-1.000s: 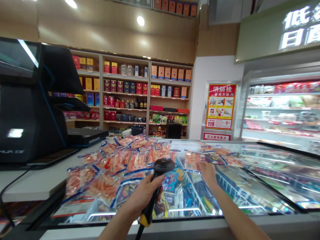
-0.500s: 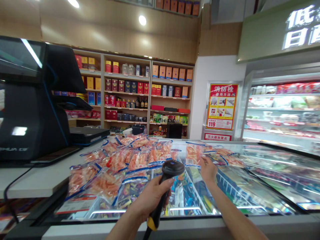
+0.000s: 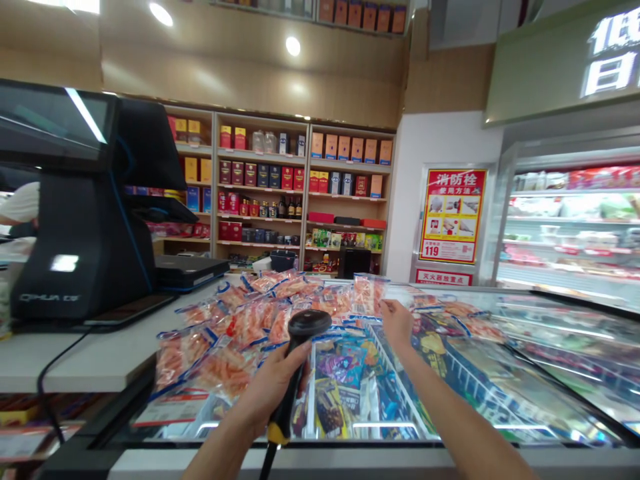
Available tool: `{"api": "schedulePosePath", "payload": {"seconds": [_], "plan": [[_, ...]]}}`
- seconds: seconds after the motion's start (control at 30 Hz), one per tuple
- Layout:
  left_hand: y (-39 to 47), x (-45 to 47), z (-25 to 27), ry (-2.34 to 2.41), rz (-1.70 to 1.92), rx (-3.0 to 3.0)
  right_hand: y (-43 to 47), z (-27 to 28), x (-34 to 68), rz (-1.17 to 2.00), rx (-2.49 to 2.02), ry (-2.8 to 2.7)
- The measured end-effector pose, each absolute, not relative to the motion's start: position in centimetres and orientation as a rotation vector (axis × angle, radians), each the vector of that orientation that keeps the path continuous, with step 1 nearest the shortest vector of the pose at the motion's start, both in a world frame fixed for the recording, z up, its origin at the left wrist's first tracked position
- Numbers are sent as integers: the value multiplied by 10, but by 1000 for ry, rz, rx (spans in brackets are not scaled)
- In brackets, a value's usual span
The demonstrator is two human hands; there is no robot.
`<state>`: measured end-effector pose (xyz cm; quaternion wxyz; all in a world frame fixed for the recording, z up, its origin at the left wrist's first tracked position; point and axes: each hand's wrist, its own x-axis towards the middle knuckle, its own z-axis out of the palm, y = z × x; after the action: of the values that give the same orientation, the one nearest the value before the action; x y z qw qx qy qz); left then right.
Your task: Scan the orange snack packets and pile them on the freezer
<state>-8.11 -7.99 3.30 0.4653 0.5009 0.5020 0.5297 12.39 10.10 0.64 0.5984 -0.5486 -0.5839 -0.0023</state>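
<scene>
My left hand (image 3: 275,380) is wrapped round the handle of a black and yellow barcode scanner (image 3: 307,325), its head pointing away over the freezer. My right hand (image 3: 399,325) is closed in a pinch at the right edge of a clear packet of orange-pink food (image 3: 367,293) with blue borders. That packet is tipped up at the right end of the heap. Many similar packets (image 3: 250,320) lie piled on the freezer's glass top, left of and beyond the scanner. Exactly what the food is, I cannot tell.
A black checkout terminal (image 3: 80,247) stands on the white counter (image 3: 100,363) at left, with a cable hanging down. More packets (image 3: 470,317) lie right of my right hand. Bagged goods (image 3: 340,373) show under the glass. Part of a person's white sleeve (image 3: 23,203) appears behind the terminal.
My right hand has moved left with the packet, which now stands more upright by the heap. The scanner in my left hand has shifted left. The view has turned slightly left.
</scene>
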Motion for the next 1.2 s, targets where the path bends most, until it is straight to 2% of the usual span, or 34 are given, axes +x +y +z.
{"api": "schedulePosePath", "payload": {"seconds": [0.27, 0.5, 0.67, 1.03, 1.2], "plan": [[-81, -101, 43, 1231, 1331, 1122, 130, 47, 57, 52, -1465, -1464], [-67, -98, 50, 1241, 1285, 1231, 143, 51, 41, 93, -1344, -1556], [-48, -77, 51, 1167, 1222, 1301, 150, 37, 95, 39, -1353, -1537], [-3, -19, 53, 1202, 1074, 1324, 194, -13, 272, -464, -1928, -1647], [16, -12, 44, 1300, 1083, 1287, 223, -13, 308, -511, -2075, -1625]]}}
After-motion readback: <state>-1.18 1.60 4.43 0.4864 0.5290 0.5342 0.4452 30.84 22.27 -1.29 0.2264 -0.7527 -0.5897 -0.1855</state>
